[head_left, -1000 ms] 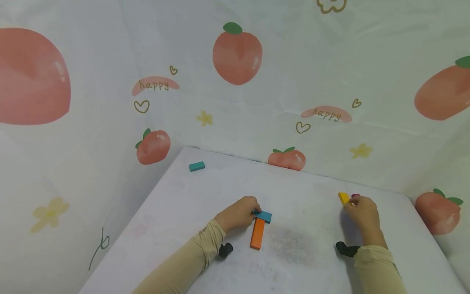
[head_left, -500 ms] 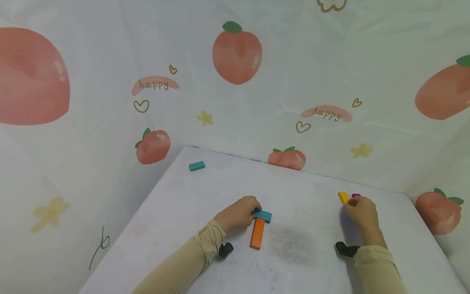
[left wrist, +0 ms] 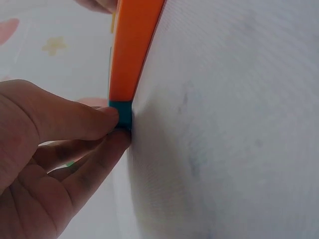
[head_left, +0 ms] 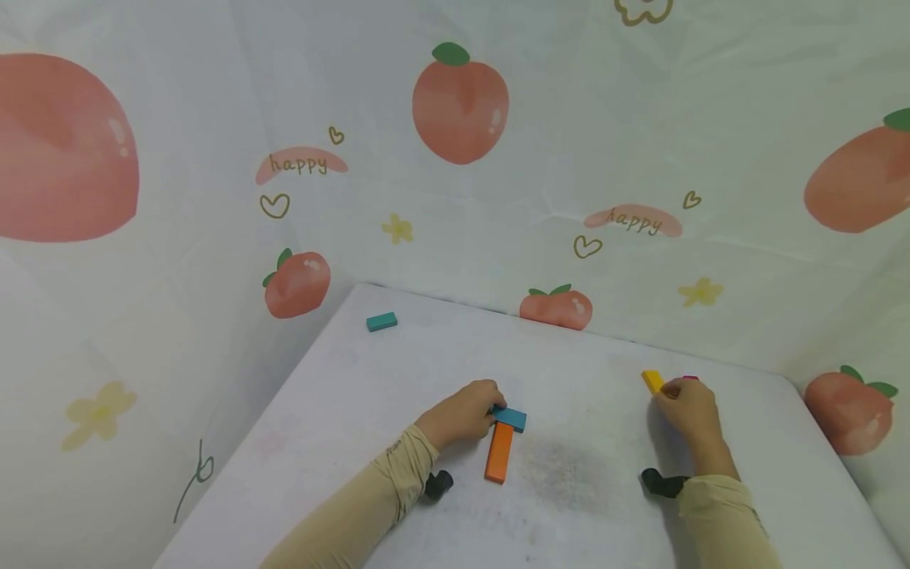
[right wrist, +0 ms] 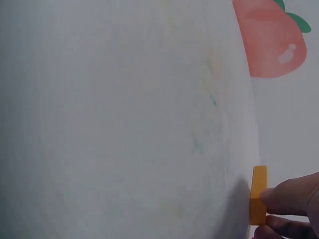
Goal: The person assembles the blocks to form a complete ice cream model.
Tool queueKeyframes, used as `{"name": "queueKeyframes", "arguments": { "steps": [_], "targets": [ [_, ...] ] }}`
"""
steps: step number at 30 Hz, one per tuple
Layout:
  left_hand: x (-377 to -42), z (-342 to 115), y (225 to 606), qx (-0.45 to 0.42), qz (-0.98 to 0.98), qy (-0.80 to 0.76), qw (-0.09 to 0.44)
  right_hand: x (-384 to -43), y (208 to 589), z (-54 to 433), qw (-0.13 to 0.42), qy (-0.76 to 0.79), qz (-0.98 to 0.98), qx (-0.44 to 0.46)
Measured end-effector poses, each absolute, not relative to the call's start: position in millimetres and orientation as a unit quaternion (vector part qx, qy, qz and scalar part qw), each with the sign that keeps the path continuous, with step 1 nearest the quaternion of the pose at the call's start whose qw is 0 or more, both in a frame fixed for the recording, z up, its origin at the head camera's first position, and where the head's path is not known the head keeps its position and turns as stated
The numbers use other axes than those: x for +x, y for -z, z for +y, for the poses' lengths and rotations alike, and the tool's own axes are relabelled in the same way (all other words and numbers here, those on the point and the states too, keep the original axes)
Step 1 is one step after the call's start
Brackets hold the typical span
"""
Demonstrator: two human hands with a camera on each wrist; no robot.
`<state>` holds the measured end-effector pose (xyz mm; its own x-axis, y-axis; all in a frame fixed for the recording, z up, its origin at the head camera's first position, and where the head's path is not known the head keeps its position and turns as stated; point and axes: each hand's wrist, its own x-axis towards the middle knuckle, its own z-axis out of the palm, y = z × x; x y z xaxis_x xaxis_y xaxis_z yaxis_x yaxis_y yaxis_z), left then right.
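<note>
My left hand (head_left: 465, 412) pinches the end of a flat blue block (head_left: 510, 419) on the white table. In the left wrist view the thumb and fingertips are at the blue block's (left wrist: 122, 115) short face, and an orange block (left wrist: 133, 50) butts against it. Together the two make a T in the head view, with the orange block (head_left: 499, 454) pointing toward me. Over at the right, my right hand (head_left: 691, 412) holds a yellow block (head_left: 652, 382) between thumb and fingers. The right wrist view has the yellow block (right wrist: 258, 196) at its lower right corner, partly behind the thumb.
A teal block (head_left: 381, 322) lies near the table's far left corner. Behind my right hand a magenta block (head_left: 690, 378) is mostly hidden. A fruit-printed cloth (head_left: 498, 221) rises at the back edge of the table (head_left: 583, 371).
My right hand has moved a little to the left, taking the yellow block away from the magenta one. The left hand, blue block and orange block have stayed in place.
</note>
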<state>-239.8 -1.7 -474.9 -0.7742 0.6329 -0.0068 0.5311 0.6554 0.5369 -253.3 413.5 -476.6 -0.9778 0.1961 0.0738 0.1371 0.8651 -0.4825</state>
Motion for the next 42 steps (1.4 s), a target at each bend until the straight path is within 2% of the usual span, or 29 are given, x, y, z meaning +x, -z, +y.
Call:
{"name": "queueKeyframes", "arguments": {
  "steps": [24, 42],
  "targets": [
    [-238.6, -2.5, 473.6, 0.324, 0.904, -0.262, 0.093, -267.1, 476.9, 351.5, -0.007, -0.272, -0.96, -0.07],
    [-241.2, -4.8, 474.9, 0.319, 0.905, -0.264, 0.097, -268.8, 478.8, 299.7, 0.021, -0.266, -0.964, 0.017]
  ]
}}
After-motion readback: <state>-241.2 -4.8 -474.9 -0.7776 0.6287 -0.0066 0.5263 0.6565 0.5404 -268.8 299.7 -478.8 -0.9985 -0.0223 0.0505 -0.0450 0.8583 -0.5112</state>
